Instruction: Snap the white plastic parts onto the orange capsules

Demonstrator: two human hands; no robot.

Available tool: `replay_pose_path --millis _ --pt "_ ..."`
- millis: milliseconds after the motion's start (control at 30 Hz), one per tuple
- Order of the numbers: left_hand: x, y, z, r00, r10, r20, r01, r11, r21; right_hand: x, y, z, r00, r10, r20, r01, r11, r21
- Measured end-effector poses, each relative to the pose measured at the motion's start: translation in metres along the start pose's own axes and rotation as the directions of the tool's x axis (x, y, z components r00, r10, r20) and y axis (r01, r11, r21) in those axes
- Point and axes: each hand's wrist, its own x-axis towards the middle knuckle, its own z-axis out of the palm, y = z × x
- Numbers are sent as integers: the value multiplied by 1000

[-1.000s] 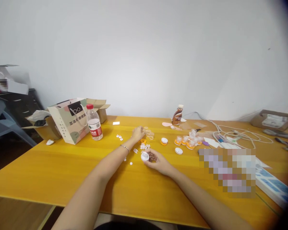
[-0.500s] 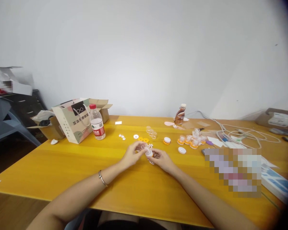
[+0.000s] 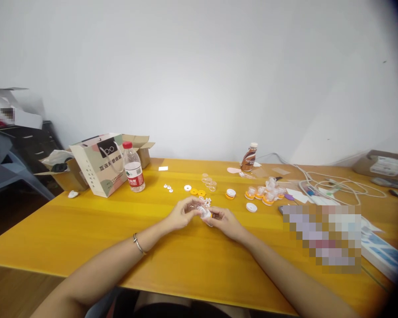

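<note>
Wall: plain, pale, behind everything.

Counter: yellow-brown wood, carrying the items below.

Paper bag: one, printed, upright, left side, with cord handle.

Cardboard box: one, flaps open, far left, behind the bag.

Red-capped bottle: one, clear, labelled, upright, just right of the bag.

Clear-and-orange assemblies: a cluster, grouped closely, right of centre.

Left hand: bracelet at the wrist; grip clamped on the left side of the held piece.

Right hand: bare; grip clamped on the right side of the same piece.

Brown bottle: one, pale cap, far side.

Held piece: one, white and clear, tilted, between both hands at centre; details partly hidden by fingers.

White-and-orange disc stack: one, left of the cluster.

White disc: one, on the near side of the cluster.

Clear rings: several, beyond the hands.

Yellow discs: two, side by side.

White openwork pieces: a small heap, just beyond the held piece.

Small white pieces: a few, left of the yellow discs.
</note>
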Motion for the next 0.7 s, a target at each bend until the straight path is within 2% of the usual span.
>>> replay_pose_path --millis 100,233,333,433,500,567,600,633,700 --pt "0 0 2 997 2 -82 0 1000 25 1 -1 2 1000 -1 -27 1 1000 30" --pt "-3 1 11 962 -11 -273 44 992 118 -1 -5 6 988 -100 -115 83 986 -144" --pt "-4 3 13 953 -41 -300 88 986 144 -2 -5 6 986 -115 -118 96 983 -156" --pt "-2 6 6 985 -17 -171 47 985 169 -1 0 2 996 -45 -81 43 999 -27" --pt "0 10 -3 1000 17 2 -17 991 134 0 3 -1 1000 7 -12 -6 996 90" --pt "1 15 -12 979 48 198 -61 996 60 1 3 -2 999 27 37 -32 986 163" --pt "1 17 -15 963 67 262 -75 997 23 2 2 -2 999 26 34 -32 985 171" --pt "1 18 -17 953 77 293 -81 997 1 2 1 -2 1000 20 11 -22 987 159" --pt "0 17 -18 970 61 234 -71 997 37 3 -1 -1 998 -2 -58 7 996 87"
